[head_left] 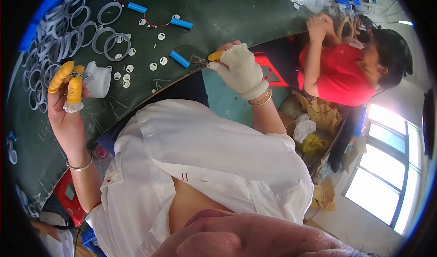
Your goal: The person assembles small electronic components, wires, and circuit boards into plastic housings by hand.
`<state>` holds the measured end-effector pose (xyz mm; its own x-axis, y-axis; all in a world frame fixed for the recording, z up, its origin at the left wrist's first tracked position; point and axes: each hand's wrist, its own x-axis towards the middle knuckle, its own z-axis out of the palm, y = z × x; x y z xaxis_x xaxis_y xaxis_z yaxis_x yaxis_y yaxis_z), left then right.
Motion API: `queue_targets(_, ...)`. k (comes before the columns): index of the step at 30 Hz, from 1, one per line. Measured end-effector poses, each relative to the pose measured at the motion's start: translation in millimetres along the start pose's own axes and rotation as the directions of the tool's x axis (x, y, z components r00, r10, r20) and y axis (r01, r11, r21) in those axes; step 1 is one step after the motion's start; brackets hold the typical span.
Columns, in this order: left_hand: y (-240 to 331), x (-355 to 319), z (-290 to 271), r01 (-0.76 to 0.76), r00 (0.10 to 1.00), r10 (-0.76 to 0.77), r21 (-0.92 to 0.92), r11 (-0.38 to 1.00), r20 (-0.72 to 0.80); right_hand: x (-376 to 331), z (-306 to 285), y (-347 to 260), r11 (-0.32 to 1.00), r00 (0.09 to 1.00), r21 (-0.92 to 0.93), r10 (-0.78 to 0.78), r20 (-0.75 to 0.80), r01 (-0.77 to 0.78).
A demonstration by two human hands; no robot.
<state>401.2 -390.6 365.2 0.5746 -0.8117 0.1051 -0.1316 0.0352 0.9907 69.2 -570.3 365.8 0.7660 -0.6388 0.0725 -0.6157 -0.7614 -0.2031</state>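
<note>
My left hand (68, 100), with yellow rubber cots on the fingertips, holds a small white plastic housing (99, 79) just above the dark green table (236, 15). My right hand (240, 69) wears a white knit glove with one yellow cot on a fingertip. It pinches the thin wires of a blue cylindrical battery cell (180, 59), which lies on the table near its edge. The two hands are far apart, with my white shirt below them.
Several grey plastic rings (68, 29) are heaped at the left. Small white discs (154, 66) and more blue cells (181, 23) are scattered mid-table. A person in a red shirt (339, 72) works at the right, by a red stool (273, 70). Cardboard and bags (314, 120) lie below.
</note>
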Motion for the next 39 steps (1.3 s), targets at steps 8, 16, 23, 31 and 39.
queue_targets(8, -0.8, 1.9, 4.5, -0.022, 1.000, 0.022, 0.001, 1.000, 0.004, -6.6, 7.6, 0.3, 0.999, 0.999, 0.039, 0.014, -0.034, -0.012)
queue_targets(16, -6.0, -1.8, 1.5, -0.055, 0.998, 0.056, -0.058, 0.997, 0.011, 3.4, 14.2, 0.2, 0.955, 0.979, 0.280, -0.045, -0.197, 0.100)
queue_targets(23, -1.5, -2.1, 11.5, -0.038, 0.999, 0.037, -0.034, 0.999, -0.007, 2.6, -4.7, 16.0, 0.896, 0.973, 0.410, -0.216, 0.076, 0.167)
queue_targets(31, -2.3, 5.1, 13.7, -0.036, 0.999, 0.036, -0.027, 0.999, -0.001, -0.8, 8.7, 3.5, 0.951, 0.986, 0.276, -0.159, 0.053, 0.139)
queue_targets(39, -8.4, -3.3, 0.2, -0.021, 0.996, 0.023, -0.028, 0.999, 0.088, 60.9, -4.1, -58.7, 0.438, 0.990, 0.899, -0.134, 0.045, 0.019)
